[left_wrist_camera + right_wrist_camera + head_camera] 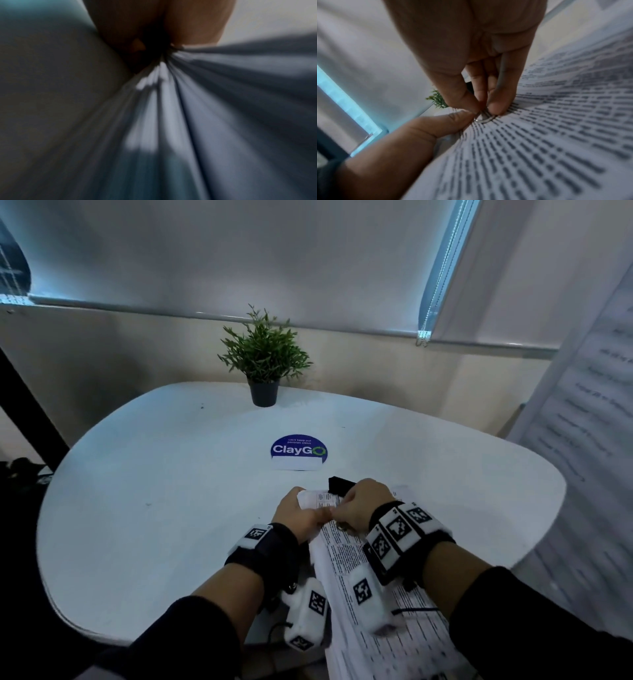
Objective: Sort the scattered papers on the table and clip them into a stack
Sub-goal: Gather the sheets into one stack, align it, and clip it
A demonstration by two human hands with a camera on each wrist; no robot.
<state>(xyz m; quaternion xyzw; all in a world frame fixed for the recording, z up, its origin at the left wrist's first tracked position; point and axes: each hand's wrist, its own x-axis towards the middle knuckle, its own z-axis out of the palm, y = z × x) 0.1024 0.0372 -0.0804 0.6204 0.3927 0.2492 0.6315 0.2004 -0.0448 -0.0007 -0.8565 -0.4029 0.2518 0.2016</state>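
Observation:
A stack of printed papers (pixel 346 556) lies tilted over the round white table's near edge, between my two hands. My left hand (pixel 301 517) grips the stack's left edge, thumb on top, which the right wrist view shows as a thumb (pixel 440 125) pressed on the papers (pixel 539 135). My right hand (pixel 359 506) pinches a small metal paper clip (pixel 485 120) against that same edge, fingertips (pixel 498 108) pressing down on it. In the blurred left wrist view the papers' (pixel 171 108) layered sheets fan out below the hand (pixel 154 27).
A small black object (pixel 339 485) sits just behind my right hand. A blue ClayGo sticker (pixel 298 451) marks the table (pixel 171 474) centre and a potted plant (pixel 263 361) stands at the far edge. A large printed sheet (pixel 589 405) hangs at the right.

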